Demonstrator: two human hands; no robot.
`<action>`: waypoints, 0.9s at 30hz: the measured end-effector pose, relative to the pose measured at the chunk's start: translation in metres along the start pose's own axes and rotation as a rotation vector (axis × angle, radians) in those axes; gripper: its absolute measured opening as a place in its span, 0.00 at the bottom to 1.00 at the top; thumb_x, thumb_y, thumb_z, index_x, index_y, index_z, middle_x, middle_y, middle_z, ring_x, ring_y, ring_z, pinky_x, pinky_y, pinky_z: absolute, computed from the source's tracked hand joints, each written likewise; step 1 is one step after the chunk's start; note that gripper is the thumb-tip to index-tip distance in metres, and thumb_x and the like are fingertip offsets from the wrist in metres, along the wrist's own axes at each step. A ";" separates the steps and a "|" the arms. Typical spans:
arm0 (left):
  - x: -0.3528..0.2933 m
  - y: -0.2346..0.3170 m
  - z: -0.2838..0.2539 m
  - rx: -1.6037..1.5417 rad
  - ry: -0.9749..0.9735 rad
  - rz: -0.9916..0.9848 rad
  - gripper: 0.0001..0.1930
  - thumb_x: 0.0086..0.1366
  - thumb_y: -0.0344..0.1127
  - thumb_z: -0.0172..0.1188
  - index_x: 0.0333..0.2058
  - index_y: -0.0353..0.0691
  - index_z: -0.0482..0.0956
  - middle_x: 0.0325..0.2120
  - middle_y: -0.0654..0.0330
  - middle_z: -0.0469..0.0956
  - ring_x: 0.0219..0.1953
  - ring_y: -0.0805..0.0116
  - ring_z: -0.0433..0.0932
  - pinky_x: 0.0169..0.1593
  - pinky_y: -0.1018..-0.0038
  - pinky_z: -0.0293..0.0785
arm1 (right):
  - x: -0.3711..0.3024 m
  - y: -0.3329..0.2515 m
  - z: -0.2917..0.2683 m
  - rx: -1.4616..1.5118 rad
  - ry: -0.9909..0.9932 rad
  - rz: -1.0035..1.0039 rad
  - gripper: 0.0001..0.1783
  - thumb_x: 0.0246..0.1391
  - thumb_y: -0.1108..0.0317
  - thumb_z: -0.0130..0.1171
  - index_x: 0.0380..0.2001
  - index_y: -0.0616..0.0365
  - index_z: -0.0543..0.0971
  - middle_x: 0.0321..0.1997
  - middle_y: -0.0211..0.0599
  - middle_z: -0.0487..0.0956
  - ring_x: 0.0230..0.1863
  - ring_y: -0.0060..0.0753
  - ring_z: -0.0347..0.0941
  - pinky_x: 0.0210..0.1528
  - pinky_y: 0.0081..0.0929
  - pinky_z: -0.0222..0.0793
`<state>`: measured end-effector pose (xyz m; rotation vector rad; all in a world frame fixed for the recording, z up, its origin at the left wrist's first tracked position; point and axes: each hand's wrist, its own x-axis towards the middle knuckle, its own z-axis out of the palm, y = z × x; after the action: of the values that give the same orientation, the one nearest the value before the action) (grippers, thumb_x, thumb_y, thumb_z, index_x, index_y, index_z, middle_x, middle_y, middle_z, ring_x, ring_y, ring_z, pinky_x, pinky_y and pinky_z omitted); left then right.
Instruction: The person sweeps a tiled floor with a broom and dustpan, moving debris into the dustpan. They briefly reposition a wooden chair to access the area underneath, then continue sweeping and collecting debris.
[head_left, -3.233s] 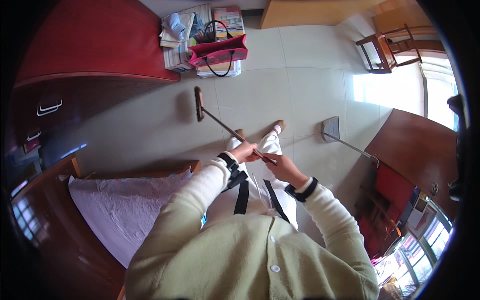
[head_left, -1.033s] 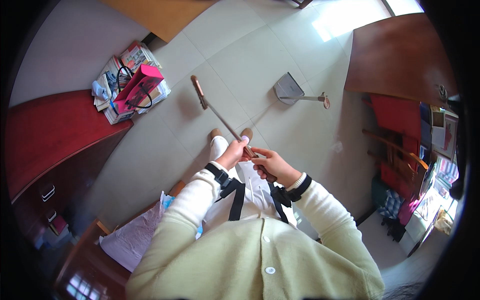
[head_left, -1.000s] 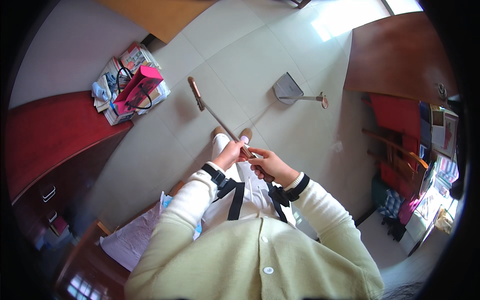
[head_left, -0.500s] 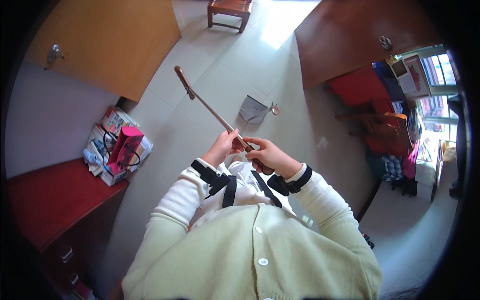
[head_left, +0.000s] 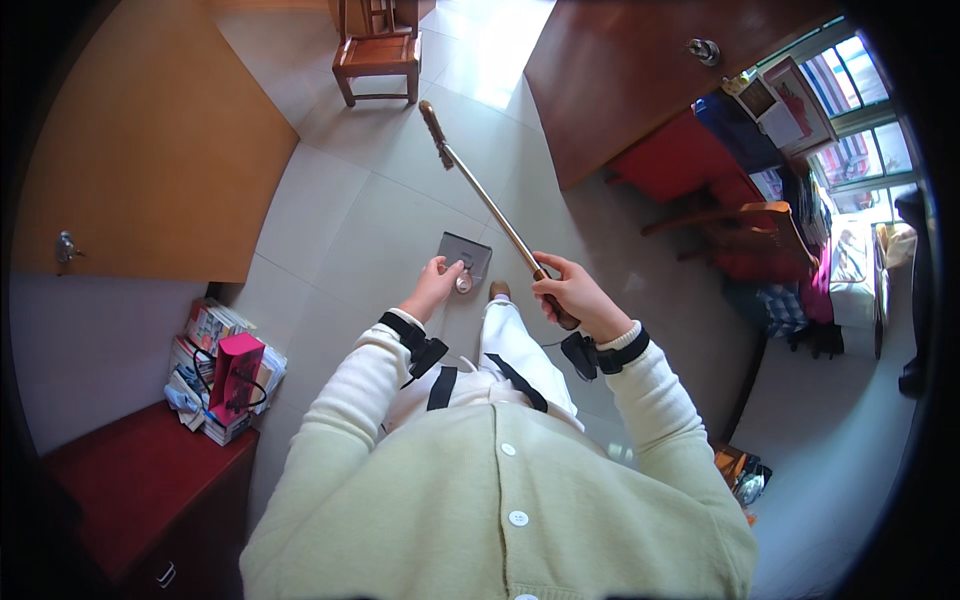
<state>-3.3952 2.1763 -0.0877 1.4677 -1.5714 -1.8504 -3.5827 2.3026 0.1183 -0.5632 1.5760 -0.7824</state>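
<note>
My right hand is closed round the brown grip of a long, slim metallic stick. The stick slants up and away to the left, and its far end is a brown, knobbly piece. My left hand is off the stick, its fingers loosely bent and apart. Just beyond those fingers a grey dustpan stands on the tiled floor, its round handle end beside my fingertips. Whether my left hand touches that handle I cannot tell. Black bands with small devices circle both wrists.
A wooden chair stands ahead on pale tiles. Doors flank me, a tan one and a dark brown one. Books and a pink bag lie on a red cabinet at left. Another wooden chair and clutter stand right.
My left hand has let go of the stick and moved left, towards the dustpan. The right hand has moved right with the stick, which points more steeply away. The view has shifted, showing my shoe.
</note>
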 end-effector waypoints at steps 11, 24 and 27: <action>0.060 -0.032 0.061 0.616 0.211 -0.155 0.24 0.61 0.44 0.56 0.48 0.28 0.69 0.21 0.58 0.75 0.19 0.68 0.74 0.24 0.71 0.73 | 0.164 0.032 -0.150 -0.395 0.121 0.065 0.20 0.49 0.77 0.47 0.49 0.64 0.67 0.21 0.36 0.71 0.14 0.28 0.69 0.14 0.29 0.67; -0.027 -0.043 0.061 0.191 0.171 -0.586 0.13 0.61 0.37 0.47 0.38 0.37 0.76 0.25 0.56 0.80 0.17 0.64 0.78 0.33 0.67 0.74 | 0.305 0.044 -0.123 -0.822 0.121 -0.132 0.15 0.52 0.70 0.50 0.43 0.62 0.74 0.27 0.44 0.77 0.24 0.40 0.75 0.24 0.34 0.71; -0.068 -0.055 0.055 0.246 0.252 -0.591 0.13 0.61 0.38 0.48 0.38 0.38 0.75 0.23 0.58 0.79 0.17 0.66 0.77 0.29 0.69 0.74 | 0.322 0.040 -0.083 -0.863 0.117 -0.067 0.13 0.51 0.70 0.49 0.39 0.64 0.76 0.31 0.49 0.79 0.28 0.47 0.78 0.24 0.36 0.75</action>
<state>-3.3914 2.2780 -0.1086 2.3764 -1.3730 -1.6797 -3.7114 2.1049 -0.1191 -1.2046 1.9889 -0.1400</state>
